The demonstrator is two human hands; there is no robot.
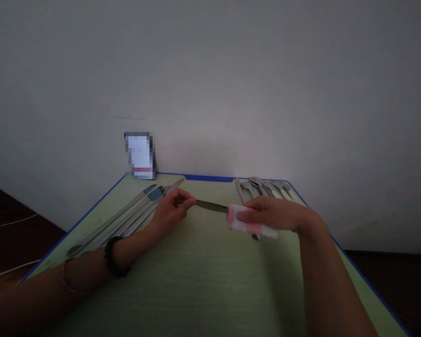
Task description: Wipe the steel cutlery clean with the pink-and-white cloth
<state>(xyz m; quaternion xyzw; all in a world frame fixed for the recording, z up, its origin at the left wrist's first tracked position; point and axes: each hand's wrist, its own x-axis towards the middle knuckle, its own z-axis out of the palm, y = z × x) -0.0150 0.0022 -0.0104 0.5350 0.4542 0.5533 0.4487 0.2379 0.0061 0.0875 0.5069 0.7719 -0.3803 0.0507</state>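
A table knife (212,206) is stretched between my two hands, above the middle of the table. My left hand (173,208) pinches its left end between thumb and fingertips. My right hand (275,213) is closed on a pink and white cloth (245,224), which is folded around the knife's other end and hides it. Beyond the left hand, long metal utensils (115,222) lie side by side, partly covered by that arm. Behind the right hand sits a group of spoons and other cutlery (263,187). A small metal end (255,237) shows just below the cloth.
The pale green table (196,290) has a blue rim and stands against a grey wall (210,84). A phone with a blurred screen (140,157) leans at the back left corner. White cables (12,222) run over the dark floor at the left.
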